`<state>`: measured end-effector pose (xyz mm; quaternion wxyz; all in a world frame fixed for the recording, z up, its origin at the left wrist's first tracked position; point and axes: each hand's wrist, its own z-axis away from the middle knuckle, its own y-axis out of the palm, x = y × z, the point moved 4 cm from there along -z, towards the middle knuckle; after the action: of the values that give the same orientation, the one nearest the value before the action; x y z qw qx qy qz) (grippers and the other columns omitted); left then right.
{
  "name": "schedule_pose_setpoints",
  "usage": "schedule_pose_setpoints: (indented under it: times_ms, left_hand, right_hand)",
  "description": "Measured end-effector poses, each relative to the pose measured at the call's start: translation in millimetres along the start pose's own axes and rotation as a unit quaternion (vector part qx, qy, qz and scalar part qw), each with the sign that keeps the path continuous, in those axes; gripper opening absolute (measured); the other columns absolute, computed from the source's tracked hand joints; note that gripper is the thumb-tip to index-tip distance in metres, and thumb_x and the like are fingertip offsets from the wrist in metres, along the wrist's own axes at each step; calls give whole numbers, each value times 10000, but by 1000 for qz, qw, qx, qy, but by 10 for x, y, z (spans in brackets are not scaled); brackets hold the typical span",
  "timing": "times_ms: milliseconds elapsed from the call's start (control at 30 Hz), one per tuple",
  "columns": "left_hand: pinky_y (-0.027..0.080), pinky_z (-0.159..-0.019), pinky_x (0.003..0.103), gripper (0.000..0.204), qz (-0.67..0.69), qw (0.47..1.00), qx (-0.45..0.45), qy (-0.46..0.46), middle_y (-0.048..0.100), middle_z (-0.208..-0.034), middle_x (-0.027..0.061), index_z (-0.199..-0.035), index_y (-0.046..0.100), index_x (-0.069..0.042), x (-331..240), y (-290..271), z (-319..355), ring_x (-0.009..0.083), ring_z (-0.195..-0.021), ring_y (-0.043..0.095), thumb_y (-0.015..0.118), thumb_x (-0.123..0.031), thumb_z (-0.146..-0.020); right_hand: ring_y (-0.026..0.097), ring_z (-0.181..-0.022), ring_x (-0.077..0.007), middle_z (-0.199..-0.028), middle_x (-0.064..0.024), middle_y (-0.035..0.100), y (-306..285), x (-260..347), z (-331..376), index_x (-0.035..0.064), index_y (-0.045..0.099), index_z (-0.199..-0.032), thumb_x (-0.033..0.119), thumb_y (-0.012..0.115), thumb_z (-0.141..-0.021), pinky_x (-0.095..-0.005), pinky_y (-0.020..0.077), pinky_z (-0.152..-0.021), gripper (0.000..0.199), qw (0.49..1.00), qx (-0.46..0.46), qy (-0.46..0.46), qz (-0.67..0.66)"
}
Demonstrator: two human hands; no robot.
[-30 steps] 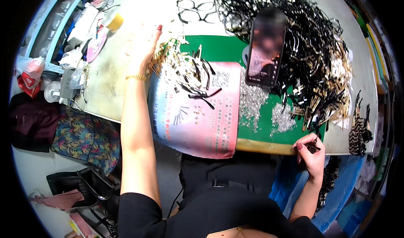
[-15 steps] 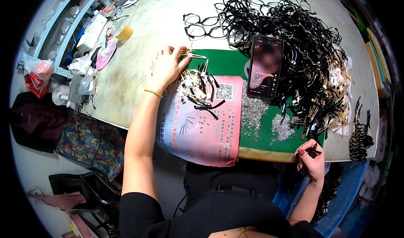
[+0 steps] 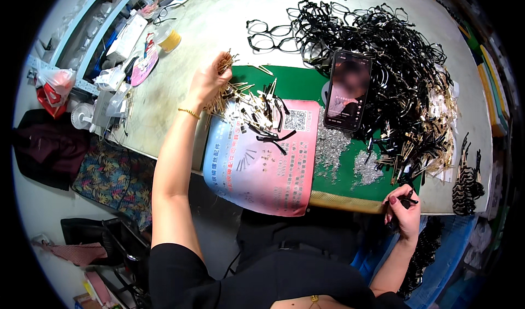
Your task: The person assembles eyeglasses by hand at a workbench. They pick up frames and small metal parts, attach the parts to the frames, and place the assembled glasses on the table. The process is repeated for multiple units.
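My left hand [image 3: 210, 82] is closed around a bundle of thin gold-coloured glasses arms [image 3: 225, 63], their ends sticking up past my fingers. Just below it lies a loose pile of gold, white-looking and black-tipped glasses arms [image 3: 254, 109], partly over a pink and blue printed sheet [image 3: 257, 188]. At the front edge of the table, my right hand [image 3: 406, 216] is closed on a slim black object [image 3: 407, 201]. Fingers cover most of that object, so its kind is unclear. Tiny clear or silvery pieces [image 3: 333, 145] are spread on the green mat [image 3: 350, 172].
A phone [image 3: 348, 90] with a lit screen leans against a large tangle of black glasses frames [image 3: 366, 33]. More gold and black arms [image 3: 432, 139] heap at the right. A tub with yellow contents [image 3: 168, 39] stands at the far left, near a small white fan [image 3: 83, 116].
My left hand has lifted slightly and drawn left from the pile, with a bundle of glasses arms now showing in its grip. My right hand has hardly moved.
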<state>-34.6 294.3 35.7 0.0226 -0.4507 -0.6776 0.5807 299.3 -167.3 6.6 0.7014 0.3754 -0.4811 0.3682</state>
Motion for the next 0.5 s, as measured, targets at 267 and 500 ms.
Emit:
schedule_pose_setpoints:
  times_ms: [267,500]
  left_hand:
    - [539,-848,392,324,-84,981,172,36,687,-1035,129,-1114,646,-61,-522,-120,518,293,-977,673,765,-191,-843]
    - [518,-872,407,382,-121,977,155,80,667,-1120,166,-1173,636,-71,-599,107,-368,334,-1005,653,748,-311,-897]
  right_hand:
    - [544,-517,-96,-855,-130,666,7,-36,6,0,540,-912,84,695,-949,-252,494,-466,180,1000,0,-2,-6]
    - [551,-517,-91,-839,-106,674,-13,-25,9,5,565,-913,102,691,-948,-242,492,-473,163,1000,-9,3,11]
